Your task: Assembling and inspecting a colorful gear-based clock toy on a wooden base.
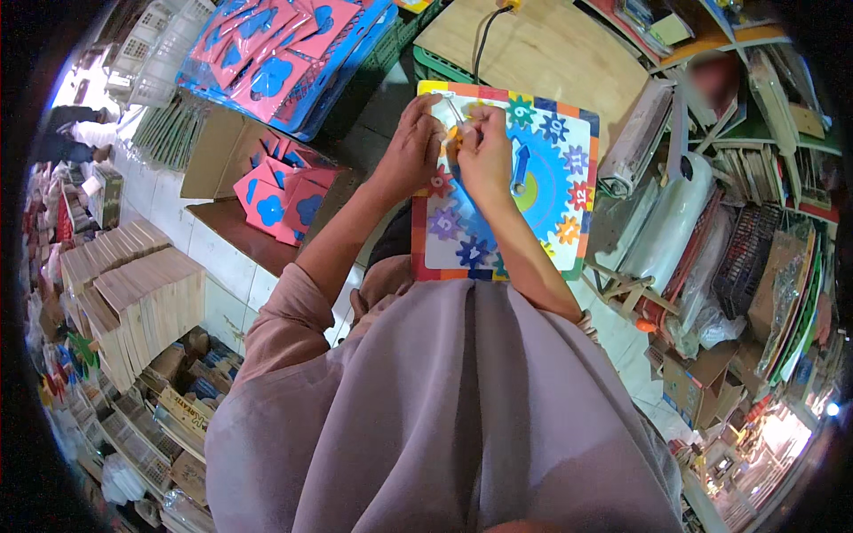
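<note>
A colourful toy clock board (462,233) lies in front of me, with gear-shaped pieces around a blue middle and a blue pointer (522,167). Over its upper left part my left hand (416,147) is closed, fingertips together beside a small orange piece (452,134). My right hand (482,153) is closed too, its fingers bent close to the left ones. Between the hands a thin, pale, shiny strip (456,110) sticks up. Its kind is too small to tell, and the fingers hide what each hand grips.
Beyond the board is a wooden tabletop (533,44) with a black cable (481,44). Pink packets fill a blue tray (306,124) at the upper left, above a cardboard box (213,160) of pink pieces. Stacked wooden boards (151,284) stand left; crowded shelves and a plastic roll (671,218) stand right.
</note>
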Motion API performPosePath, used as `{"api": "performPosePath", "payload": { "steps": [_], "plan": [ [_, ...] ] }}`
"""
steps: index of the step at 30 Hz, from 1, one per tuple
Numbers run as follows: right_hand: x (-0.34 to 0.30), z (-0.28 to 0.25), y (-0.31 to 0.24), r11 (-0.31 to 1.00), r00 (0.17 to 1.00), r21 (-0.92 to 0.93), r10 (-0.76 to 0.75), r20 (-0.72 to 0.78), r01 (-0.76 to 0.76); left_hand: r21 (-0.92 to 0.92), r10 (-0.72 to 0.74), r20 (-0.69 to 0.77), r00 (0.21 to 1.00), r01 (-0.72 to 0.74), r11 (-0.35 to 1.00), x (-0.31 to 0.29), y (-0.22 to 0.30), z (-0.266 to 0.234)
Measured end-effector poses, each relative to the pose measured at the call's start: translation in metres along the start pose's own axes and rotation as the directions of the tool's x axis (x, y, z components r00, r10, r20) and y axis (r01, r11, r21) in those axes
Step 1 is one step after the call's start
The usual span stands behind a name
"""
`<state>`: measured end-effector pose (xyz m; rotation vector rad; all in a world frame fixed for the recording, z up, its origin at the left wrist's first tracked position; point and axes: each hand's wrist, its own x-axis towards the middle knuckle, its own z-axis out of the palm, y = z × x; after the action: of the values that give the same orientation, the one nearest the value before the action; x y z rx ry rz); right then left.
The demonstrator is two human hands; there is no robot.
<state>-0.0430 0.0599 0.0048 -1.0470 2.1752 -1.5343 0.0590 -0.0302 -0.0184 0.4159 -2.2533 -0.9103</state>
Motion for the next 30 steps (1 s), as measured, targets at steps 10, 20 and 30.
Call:
{"api": "performPosePath", "payload": {
  "steps": [10, 20, 30],
  "plan": [
    [-0.009, -0.015, 0.001, 0.995, 0.998, 0.076, 0.064, -0.001, -0.064, -0.314, -0.226, 0.085, 0.97, 0.241, 0.918, 0.004, 0.008, 0.001],
    [-0.004, -0.018, 0.001, 0.991, 0.994, -0.127, 0.046, 0.098, -0.033, -0.763, -0.666, 0.158, 0.729, 0.518, 0.387, 0.024, -0.026, 0.033],
    [-0.007, -0.025, 0.012, 0.994, 0.986, -0.071, -0.068, 0.155, 0.08, -0.809, -0.669, 0.237, 0.705, 0.524, 0.265, 0.024, -0.023, 0.024]
  ]
}}
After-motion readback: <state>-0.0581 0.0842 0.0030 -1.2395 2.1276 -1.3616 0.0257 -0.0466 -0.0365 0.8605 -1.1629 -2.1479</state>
